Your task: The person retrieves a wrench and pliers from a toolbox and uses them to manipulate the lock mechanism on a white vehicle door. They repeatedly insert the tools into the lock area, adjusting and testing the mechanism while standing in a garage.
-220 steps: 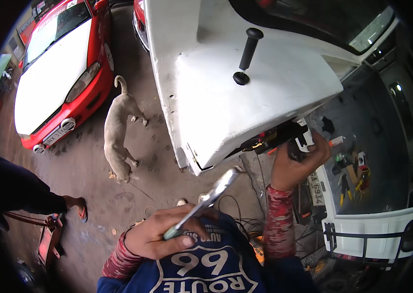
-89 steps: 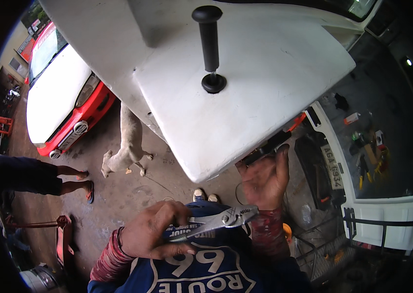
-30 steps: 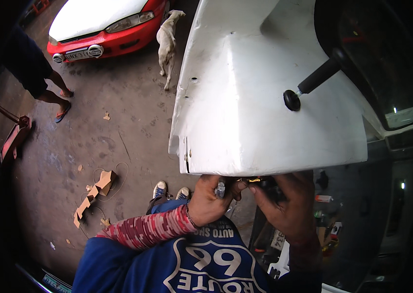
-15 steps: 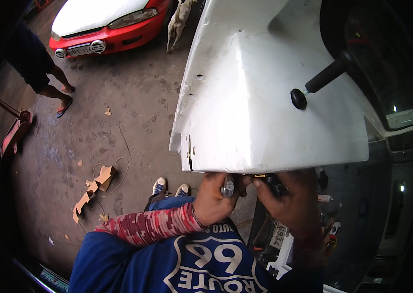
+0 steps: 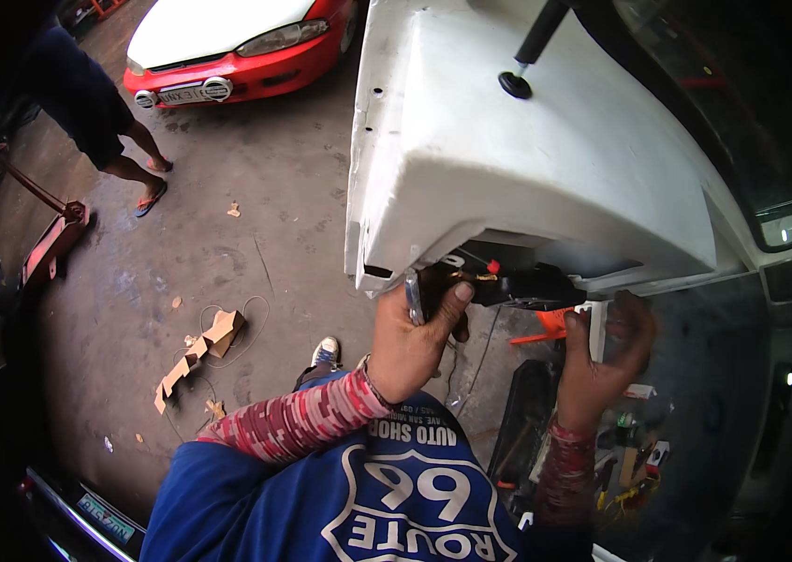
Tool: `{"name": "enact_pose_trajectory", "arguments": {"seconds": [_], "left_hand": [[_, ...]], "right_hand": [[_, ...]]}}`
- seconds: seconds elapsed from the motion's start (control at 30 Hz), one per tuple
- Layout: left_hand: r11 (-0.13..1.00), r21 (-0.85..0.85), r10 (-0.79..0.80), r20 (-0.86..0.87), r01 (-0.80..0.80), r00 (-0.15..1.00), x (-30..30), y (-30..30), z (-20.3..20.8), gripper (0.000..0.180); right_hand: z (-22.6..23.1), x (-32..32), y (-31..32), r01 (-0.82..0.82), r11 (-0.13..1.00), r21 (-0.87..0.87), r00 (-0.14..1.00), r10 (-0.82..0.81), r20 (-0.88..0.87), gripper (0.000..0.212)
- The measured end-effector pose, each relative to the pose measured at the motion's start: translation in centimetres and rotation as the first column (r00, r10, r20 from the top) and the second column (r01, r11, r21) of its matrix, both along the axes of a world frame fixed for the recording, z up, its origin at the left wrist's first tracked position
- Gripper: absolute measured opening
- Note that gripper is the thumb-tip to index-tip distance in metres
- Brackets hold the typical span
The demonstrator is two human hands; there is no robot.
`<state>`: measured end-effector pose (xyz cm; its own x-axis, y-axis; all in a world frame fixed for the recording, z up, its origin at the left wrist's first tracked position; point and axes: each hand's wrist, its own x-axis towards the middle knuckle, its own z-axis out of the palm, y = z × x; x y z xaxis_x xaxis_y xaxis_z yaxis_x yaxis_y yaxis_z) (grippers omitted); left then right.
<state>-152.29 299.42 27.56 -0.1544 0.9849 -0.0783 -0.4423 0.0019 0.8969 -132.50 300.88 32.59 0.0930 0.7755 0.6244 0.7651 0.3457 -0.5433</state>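
A white vehicle body panel [image 5: 546, 178] hangs raised before me, with a recess in its lower edge. A long black part [image 5: 532, 288] with yellowish and red bits sits at that recess. My left hand [image 5: 410, 347] is closed on its left end, thumb on top. Against the fingers shows a shiny silver piece [image 5: 413, 298], whose kind I cannot make out. Beside the right end of the black part, my right hand [image 5: 607, 361] has its fingers apart; nothing shows in it. How the black part is fixed to the panel is hidden.
A black strut [image 5: 538, 42] meets the panel. Below right lie a black tray [image 5: 520, 421], an orange item [image 5: 550, 326] and several tools. At left are folded cardboard [image 5: 199, 356], a red floor jack [image 5: 57, 239], a person [image 5: 101, 112] standing and a red-and-white car [image 5: 237, 56].
My view has shifted, baring the recess and black part beneath the panel. The right hand has moved right, away from the left, and opened. A dog no longer shows.
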Motion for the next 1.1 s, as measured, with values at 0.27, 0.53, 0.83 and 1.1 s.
{"name": "enact_pose_trajectory", "arguments": {"seconds": [0.27,0.53,0.83,1.1], "left_hand": [[0.987,-0.027,0.16,0.016,-0.159,0.987,1.0,2.0,-0.1,0.029],[0.983,-0.038,0.182,0.108,-0.179,0.977,1.6,5.2,-0.2,0.026],[0.992,0.025,0.116,0.179,-0.122,0.977,1.5,7.9,-0.3,0.027],[0.983,0.012,0.183,0.118,-0.186,0.976,1.8,8.9,0.2,0.023]], "right_hand": [[-5.2,-0.9,3.4,-0.26,0.965,-0.013,0.734,0.189,-0.652,0.039],[-7.5,-3.1,5.9,-0.307,0.946,0.106,0.562,0.27,-0.782,0.027],[-7.2,-5.3,6.2,-0.487,0.873,0.006,0.203,0.12,-0.972,0.032],[-7.5,-6.1,9.3,-0.565,0.816,0.121,-0.037,0.122,-0.992,0.043]]}}
